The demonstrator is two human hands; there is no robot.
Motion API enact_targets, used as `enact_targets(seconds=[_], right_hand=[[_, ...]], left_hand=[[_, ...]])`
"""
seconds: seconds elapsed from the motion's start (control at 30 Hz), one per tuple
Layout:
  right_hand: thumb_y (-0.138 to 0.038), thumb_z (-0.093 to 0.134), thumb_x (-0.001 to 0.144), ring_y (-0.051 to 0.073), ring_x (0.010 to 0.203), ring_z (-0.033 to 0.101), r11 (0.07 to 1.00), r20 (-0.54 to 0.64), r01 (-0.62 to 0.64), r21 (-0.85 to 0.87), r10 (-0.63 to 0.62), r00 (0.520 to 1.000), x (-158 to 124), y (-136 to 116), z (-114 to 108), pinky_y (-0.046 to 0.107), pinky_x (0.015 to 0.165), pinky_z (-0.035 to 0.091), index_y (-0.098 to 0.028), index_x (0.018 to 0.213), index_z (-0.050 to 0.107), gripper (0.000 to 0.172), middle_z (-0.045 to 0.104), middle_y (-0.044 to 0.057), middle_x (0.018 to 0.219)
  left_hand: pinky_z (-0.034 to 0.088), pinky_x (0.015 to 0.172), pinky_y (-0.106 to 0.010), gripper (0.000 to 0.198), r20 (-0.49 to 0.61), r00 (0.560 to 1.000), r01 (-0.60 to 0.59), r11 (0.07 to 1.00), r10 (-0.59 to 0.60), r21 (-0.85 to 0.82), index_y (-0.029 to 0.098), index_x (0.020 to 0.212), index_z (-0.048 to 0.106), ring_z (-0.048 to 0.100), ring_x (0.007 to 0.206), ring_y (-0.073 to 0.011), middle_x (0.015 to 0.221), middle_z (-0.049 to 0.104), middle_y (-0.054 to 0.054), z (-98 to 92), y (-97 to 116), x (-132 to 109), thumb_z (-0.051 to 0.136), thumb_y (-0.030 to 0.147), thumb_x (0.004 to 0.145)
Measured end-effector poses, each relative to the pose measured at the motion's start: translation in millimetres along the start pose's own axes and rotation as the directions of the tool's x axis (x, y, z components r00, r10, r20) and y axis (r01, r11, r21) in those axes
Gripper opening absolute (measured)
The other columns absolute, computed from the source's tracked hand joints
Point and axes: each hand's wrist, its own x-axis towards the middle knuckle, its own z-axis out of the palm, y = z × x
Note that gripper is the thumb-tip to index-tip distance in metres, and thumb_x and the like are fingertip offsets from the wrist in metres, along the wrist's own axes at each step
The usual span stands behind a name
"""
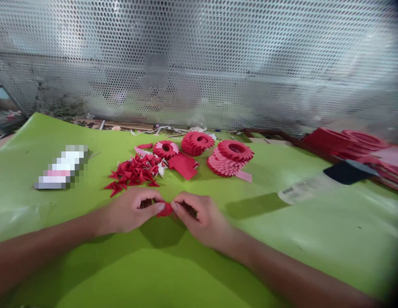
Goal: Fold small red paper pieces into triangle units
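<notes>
Over green sheet (pixel 154 278) | left hand (pixel 130 210), right hand (pixel 203 218) pinching red paper (pixel 166 209) | partly finger-hidden

A glossy green surface (pixel 330 231) spreads out before me, bright reflections on both sides. At nine o'clock I have a flat, oblong thing (pixel 62 167) lying on it, too pixelated for me to name. Toward four o'clock I see a pale cylindrical container (pixel 304 188) with a dark cap (pixel 349 171); I can't tell whether it stands or lies. Across twelve o'clock I face a silvery perforated panel (pixel 218 55), with blurry greenery (pixel 69 107) at its foot toward ten o'clock.
</notes>
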Motion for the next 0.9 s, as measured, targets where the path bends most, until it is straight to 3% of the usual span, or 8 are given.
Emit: enact_targets(seconds=[0.13,0.33,0.9], right_hand=[[-0.032,0.053,0.099,0.010,0.051,0.045,0.999,0.062,-0.031,-0.017,0.032,0.998,1.3,-3.0,-0.9,0.022,0.048,0.029,-0.018,0.081,0.067,0.027,0.059,-0.003,0.061],[-0.031,0.056,0.098,0.011,0.057,0.050,0.998,0.136,-0.019,-0.064,0.027,0.990,2.2,-3.9,-1.5,0.023,0.054,0.032,-0.018,0.086,0.071,0.023,0.065,-0.001,0.069],[-0.031,0.056,0.098,0.010,0.057,0.049,0.998,0.181,-0.022,-0.067,0.034,0.983,2.7,-5.5,-1.9,0.023,0.054,0.029,-0.018,0.084,0.069,0.023,0.063,-0.002,0.067]], left_hand=[[0.037,0.060,-0.026,0.033,-0.018,0.999,0.027,0.999,-0.028,-0.038,0.018,0.090,0.069,0.057,0.068,-0.0174,0.079,0.067,-0.002,0.2,1.6,0.3,0.050,0.044,0.098],[0.038,0.064,-0.028,0.029,-0.015,1.000,0.010,0.999,-0.009,0.042,0.018,0.086,0.067,0.059,0.074,-0.0194,0.081,0.068,-0.002,3.6,1.7,0.6,0.051,0.040,0.098],[0.034,0.060,-0.028,0.031,-0.027,0.998,-0.051,0.994,0.053,0.093,0.019,0.078,0.056,0.055,0.069,-0.0180,0.074,0.061,-0.001,9.0,0.4,-2.9,0.045,0.037,0.101]])
